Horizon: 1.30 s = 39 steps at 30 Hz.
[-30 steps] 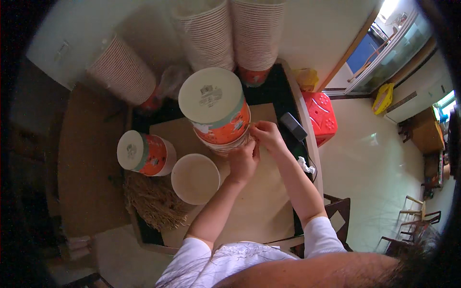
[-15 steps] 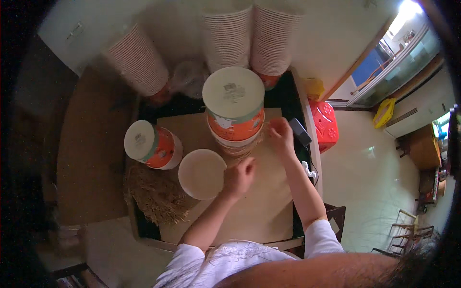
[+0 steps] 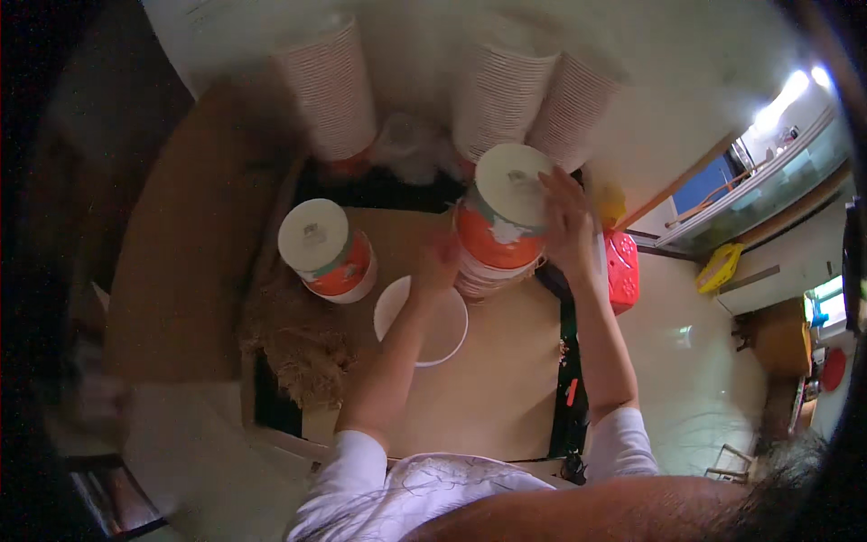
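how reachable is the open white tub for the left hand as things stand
Likely yes: the left hand, though blurred, is just beyond the open white tub, with its forearm crossing over the tub; nothing else seems to cover the opening.

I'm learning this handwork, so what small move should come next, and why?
Probably bring the left hand in against the upside-down orange tub to steady it: the right hand is at the right edge of its pale base, while the left hand, blurred, is at its left side, contact unclear.
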Available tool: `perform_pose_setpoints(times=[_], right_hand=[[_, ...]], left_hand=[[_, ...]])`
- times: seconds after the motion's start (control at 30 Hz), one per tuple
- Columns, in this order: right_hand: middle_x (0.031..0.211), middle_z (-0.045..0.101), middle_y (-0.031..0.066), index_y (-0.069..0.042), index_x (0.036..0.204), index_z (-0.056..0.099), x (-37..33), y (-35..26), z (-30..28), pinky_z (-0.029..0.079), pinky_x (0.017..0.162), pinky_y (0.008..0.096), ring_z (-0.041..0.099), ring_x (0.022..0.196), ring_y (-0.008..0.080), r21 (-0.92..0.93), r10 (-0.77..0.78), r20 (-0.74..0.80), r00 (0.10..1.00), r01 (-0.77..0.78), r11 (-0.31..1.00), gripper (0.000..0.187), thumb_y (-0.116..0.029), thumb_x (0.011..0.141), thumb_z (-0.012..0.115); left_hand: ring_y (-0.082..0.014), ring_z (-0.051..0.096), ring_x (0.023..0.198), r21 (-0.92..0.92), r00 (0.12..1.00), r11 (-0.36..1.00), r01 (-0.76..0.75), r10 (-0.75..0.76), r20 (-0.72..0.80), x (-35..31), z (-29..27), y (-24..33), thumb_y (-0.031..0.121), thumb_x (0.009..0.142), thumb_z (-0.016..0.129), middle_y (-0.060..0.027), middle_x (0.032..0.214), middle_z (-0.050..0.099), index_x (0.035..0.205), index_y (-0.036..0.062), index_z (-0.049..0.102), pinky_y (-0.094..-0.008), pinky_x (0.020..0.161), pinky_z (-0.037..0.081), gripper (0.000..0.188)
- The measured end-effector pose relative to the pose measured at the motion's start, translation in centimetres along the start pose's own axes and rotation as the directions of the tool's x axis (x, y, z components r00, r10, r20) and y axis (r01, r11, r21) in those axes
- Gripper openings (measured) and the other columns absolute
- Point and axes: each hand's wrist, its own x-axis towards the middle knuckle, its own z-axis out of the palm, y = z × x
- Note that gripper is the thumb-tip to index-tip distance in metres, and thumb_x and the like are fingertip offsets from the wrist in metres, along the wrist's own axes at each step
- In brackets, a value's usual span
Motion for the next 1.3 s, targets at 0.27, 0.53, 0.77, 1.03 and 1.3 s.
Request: perform_pose_setpoints(times=[0.27, 0.53, 0.77, 1.03, 1.3], right_hand=[[0.128, 0.04, 0.0121, 0.0, 0.123, 0.038, 1.3, 3.7, 0.2, 0.021, 0.103, 0.0326, 0.034, 0.122, 0.0224, 0.45, 0.089, 0.006, 0.996, -0.082, 0.889, 0.053, -0.002, 0.07, 0.04], [0.116, 0.048, 0.0098, 0.001, 0.118, 0.044, 1.2, 4.1, 0.8, 0.029, 0.096, 0.0305, 0.043, 0.11, 0.0201, 0.357, 0.123, -0.071, 0.99, -0.09, 0.93, 0.045, -0.012, 0.074, 0.043], [0.117, 0.048, 0.0134, -0.005, 0.114, 0.05, 0.3, -1.4, 0.6, 0.029, 0.097, 0.0388, 0.043, 0.111, 0.0248, -0.1, -0.085, -0.129, 0.988, 0.072, 0.992, 0.037, -0.018, 0.079, 0.05], [0.09, 0.054, 0.0114, -0.004, 0.082, 0.055, -1.1, -4.4, 0.9, 0.035, 0.091, 0.0424, 0.049, 0.094, 0.0326, -0.282, -0.076, 0.148, 0.986, 0.116, 0.952, 0.021, -0.004, 0.065, 0.067], [0.09, 0.051, 0.0085, -0.003, 0.085, 0.06, -2.1, -4.8, -0.1, 0.036, 0.088, 0.0375, 0.047, 0.094, 0.027, -0.256, -0.147, 0.108, 0.983, 0.171, 0.951, 0.024, 0.005, 0.063, 0.066]], left_hand=[[-0.03, 0.057, 0.095, -0.203, 0.917, 0.894, 0.399, -0.383, 0.11, 0.9, -1.9, -2.6, 0.022, 0.085, 0.048, -0.0167, 0.099, 0.06, 0.103, 0.0042, 0.057, -0.0344, 0.081, 0.044, 0.026], [-0.0302, 0.056, 0.096, -0.262, 0.993, 0.96, 0.1, -0.079, 0.089, 5.2, -0.1, -5.2, 0.017, 0.084, 0.049, -0.019, 0.103, 0.057, 0.108, 0.0043, 0.056, -0.0337, 0.081, 0.044, 0.028], [-0.0294, 0.06, 0.082, -0.255, 0.976, 0.964, 0.07, -0.014, 0.217, 7.0, -0.6, -5.1, 0.013, 0.079, 0.053, -0.019, 0.085, 0.061, 0.09, -0.0002, 0.061, -0.0358, 0.072, 0.046, 0.019], [-0.0232, 0.06, 0.069, -0.383, 0.957, 0.892, 0.239, -0.15, 0.248, 6.7, 2.6, -8.9, 0.01, 0.074, 0.057, -0.017, 0.077, 0.062, 0.08, 0.0006, 0.062, -0.0348, 0.064, 0.047, 0.012], [-0.0175, 0.058, 0.063, -0.541, 0.976, 0.826, 0.162, -0.053, 0.212, 4.0, 1.9, -7.4, 0.009, 0.073, 0.058, -0.0107, 0.069, 0.061, 0.076, 0.0025, 0.061, -0.0306, 0.06, 0.046, 0.008]])
